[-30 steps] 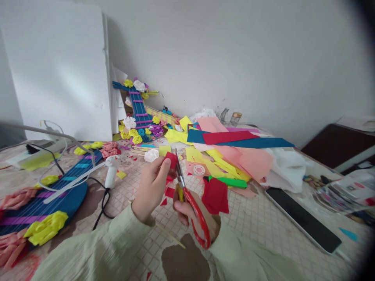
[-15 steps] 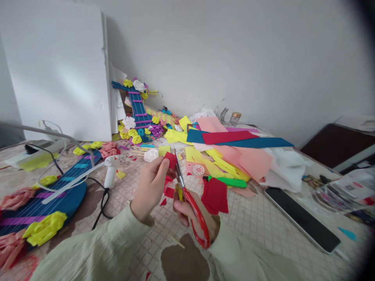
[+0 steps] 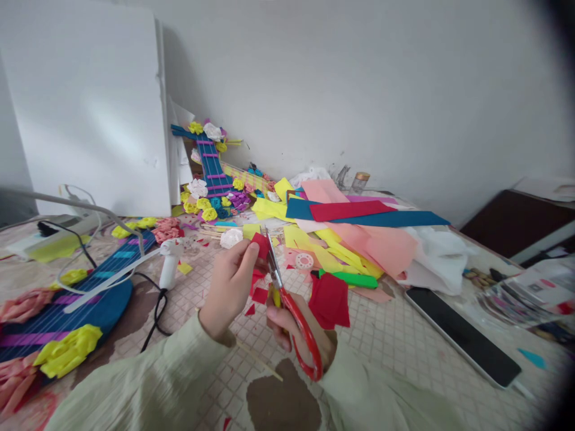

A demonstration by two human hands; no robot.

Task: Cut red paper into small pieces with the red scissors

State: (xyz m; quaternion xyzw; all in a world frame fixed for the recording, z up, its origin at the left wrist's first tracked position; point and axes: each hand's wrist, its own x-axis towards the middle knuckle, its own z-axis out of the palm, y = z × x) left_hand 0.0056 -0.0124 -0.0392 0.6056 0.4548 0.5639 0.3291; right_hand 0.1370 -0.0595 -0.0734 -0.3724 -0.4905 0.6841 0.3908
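Observation:
My left hand (image 3: 229,287) pinches a small piece of red paper (image 3: 260,245) between thumb and fingers, held above the table. My right hand (image 3: 287,326) grips red-handled scissors (image 3: 294,317), fingers through the loops, with the blades pointing up into the red piece. Small red scraps (image 3: 259,294) lie on the tiled tabletop below the blades. A stack of red paper squares (image 3: 331,300) rests just right of the scissors.
A heap of coloured paper sheets (image 3: 359,233) spreads behind. A white glue gun (image 3: 169,263) with black cord stands to the left. Blue paper crafts (image 3: 67,311) with yellow and pink flowers lie far left. A dark tablet (image 3: 462,335) sits at right. A white board (image 3: 90,108) leans on the wall.
The scissor blades have shifted slightly up and left along the red piece; both hands stay in almost the same place.

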